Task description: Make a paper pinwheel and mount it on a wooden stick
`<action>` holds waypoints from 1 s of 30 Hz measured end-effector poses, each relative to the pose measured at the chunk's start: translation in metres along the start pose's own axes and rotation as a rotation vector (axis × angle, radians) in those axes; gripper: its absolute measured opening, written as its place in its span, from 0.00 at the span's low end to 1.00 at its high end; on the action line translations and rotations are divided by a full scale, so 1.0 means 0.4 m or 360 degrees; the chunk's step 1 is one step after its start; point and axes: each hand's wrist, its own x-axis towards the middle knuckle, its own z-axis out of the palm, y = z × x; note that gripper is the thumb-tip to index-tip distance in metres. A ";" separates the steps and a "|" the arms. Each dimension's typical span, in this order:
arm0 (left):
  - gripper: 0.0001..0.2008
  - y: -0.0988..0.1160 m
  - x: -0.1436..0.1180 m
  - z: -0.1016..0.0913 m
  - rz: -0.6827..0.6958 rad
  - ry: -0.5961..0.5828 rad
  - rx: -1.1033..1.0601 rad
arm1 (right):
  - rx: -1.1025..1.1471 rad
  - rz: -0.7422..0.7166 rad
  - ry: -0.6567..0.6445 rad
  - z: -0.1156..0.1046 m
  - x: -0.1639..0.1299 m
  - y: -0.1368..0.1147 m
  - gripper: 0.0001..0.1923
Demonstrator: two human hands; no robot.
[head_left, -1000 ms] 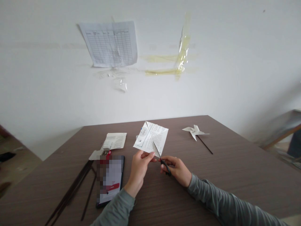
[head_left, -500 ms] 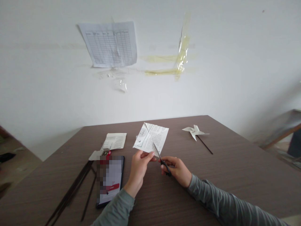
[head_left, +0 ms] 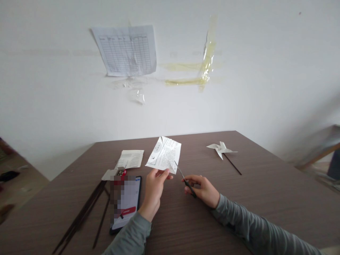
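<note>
My left hand (head_left: 155,189) pinches the near edge of a printed sheet of paper (head_left: 166,155) between thumb and fingers, holding it above the table. A slit shows at the sheet's far corner. My right hand (head_left: 204,189) is closed around the black handle of a pair of scissors (head_left: 186,180). Their blades point up and left, with the tip beside the paper's lower right edge. Whether the blades touch the sheet is hard to tell.
A paper pinwheel (head_left: 221,149) on a dark stick lies at right on the brown table (head_left: 255,212). To the left are a stack of paper (head_left: 131,158), a small open box (head_left: 120,173), a phone (head_left: 130,202) and several dark sticks (head_left: 82,214). A wall stands behind.
My left hand has moved the paper slightly left and tilted it, away from the scissors. The blades, over the sheet before, are now at its edge; my right hand shifted slightly right.
</note>
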 end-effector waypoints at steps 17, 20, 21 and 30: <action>0.15 -0.016 0.006 -0.017 -0.0003 -0.0191 0.0322 | -0.0310 -0.0026 0.0712 -0.091 0.050 0.112 0.24; 0.13 -0.020 0.011 -0.018 0.0035 -0.0243 0.0383 | -0.0274 0.0025 0.0695 -0.094 0.051 0.114 0.23; 0.12 -0.022 0.013 -0.018 0.0058 -0.0255 0.0407 | -0.0260 0.0038 0.0683 -0.095 0.051 0.114 0.23; 0.16 -0.049 0.026 -0.026 0.0051 -0.0378 0.0455 | -0.0154 0.0040 0.0551 -0.085 0.057 0.119 0.25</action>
